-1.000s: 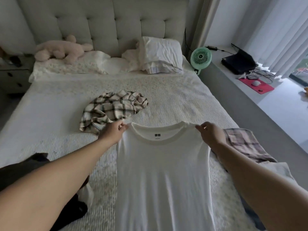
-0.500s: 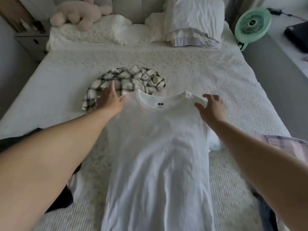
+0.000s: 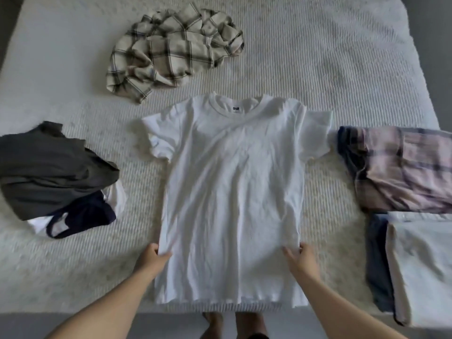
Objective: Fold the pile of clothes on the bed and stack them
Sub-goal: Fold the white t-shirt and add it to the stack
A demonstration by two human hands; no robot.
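We grip one white T-shirt (image 3: 230, 192) flat on the bed (image 3: 318, 69), left hand (image 3: 152, 259) and right hand (image 3: 302, 259) pinching its sides. Beyond our fingers lies one crumpled plaid shirt (image 3: 171, 52); left, one dark pile (image 3: 53, 177); right, two folded stacks.

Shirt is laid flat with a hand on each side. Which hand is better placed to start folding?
Neither clearly. The left hand and right hand both pinch the white T-shirt at matching spots on its side edges, so either side could probably fold inward first.
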